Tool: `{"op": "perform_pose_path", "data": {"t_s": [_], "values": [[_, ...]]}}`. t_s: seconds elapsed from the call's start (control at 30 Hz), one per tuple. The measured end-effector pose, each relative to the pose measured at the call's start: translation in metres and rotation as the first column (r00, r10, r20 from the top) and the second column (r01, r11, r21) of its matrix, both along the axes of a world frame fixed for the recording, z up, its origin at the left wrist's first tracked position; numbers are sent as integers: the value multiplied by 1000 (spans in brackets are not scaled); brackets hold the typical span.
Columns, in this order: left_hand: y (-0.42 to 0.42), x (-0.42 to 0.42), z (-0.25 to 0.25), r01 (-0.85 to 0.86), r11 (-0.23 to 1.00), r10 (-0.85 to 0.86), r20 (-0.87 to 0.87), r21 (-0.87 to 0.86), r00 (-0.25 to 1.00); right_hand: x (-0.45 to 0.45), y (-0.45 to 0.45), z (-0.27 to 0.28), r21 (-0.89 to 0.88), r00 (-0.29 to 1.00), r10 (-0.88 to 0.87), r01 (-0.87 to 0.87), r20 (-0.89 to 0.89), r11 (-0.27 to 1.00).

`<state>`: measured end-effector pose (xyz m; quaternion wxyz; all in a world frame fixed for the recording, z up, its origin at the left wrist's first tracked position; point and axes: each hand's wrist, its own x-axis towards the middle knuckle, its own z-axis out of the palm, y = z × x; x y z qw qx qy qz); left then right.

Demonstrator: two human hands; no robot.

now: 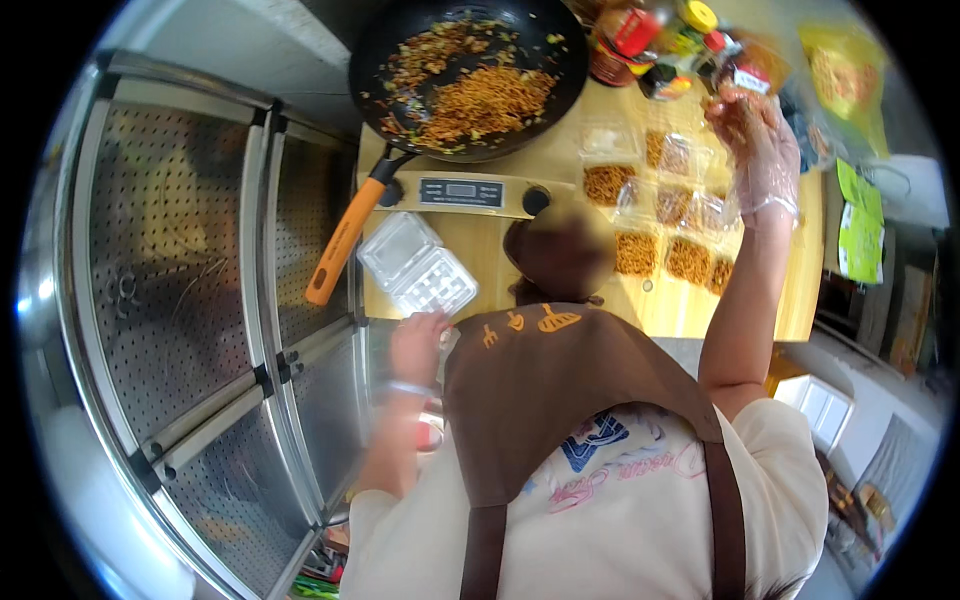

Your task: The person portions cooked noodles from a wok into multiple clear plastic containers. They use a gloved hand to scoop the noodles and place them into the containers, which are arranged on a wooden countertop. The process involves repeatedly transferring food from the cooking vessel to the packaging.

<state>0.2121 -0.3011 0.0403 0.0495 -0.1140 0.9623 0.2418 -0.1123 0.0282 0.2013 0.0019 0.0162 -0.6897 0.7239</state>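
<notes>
My left hand point(420, 345) is blurred at the table's front edge, just below an open clear plastic clamshell box point(420, 262). Whether its fingers touch the box or hold anything is unclear. My right hand point(757, 150), in a thin transparent glove, is raised on the right side. Its fingertips are near a bag or jar with a white label point(750, 80), and I cannot tell if they grip something. Below and left of that hand sit several clear boxes filled with brown shredded food point(634, 253). A black frying pan point(367, 82) holds more of this food, mixed with chopped bits point(495, 97).
The pan's orange handle point(345, 240) juts toward the left cabinet with perforated panels point(180, 255). A control panel with knobs point(461, 193) lies below the pan. Bottles and packets point(637, 45) crowd the back; a yellow bag point(844, 75) is at right. A dark round shape point(562, 251) is blurred.
</notes>
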Motion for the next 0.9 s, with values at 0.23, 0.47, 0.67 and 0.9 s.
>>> {"op": "perform_pose_path", "data": {"t_s": [0.23, 0.47, 0.67, 0.9], "values": [[-5, 1, -9, 93, 974, -110, -73, -208, 991, -19, -62, -12, 28, 979, 189, -192, 81, 981], [-9, 2, 4, -109, 964, 55, -219, -243, 974, -84, -187, -88, 753, 782, 608, -480, 137, 449], [-6, -3, 34, -372, 919, 352, -150, -133, 924, -70, -246, -122, 952, 632, 733, -300, 251, -67], [-25, 40, -60, -496, 244, 564, 294, 833, 771, -91, -240, -126, 920, 615, 765, -384, 190, 81]]}}
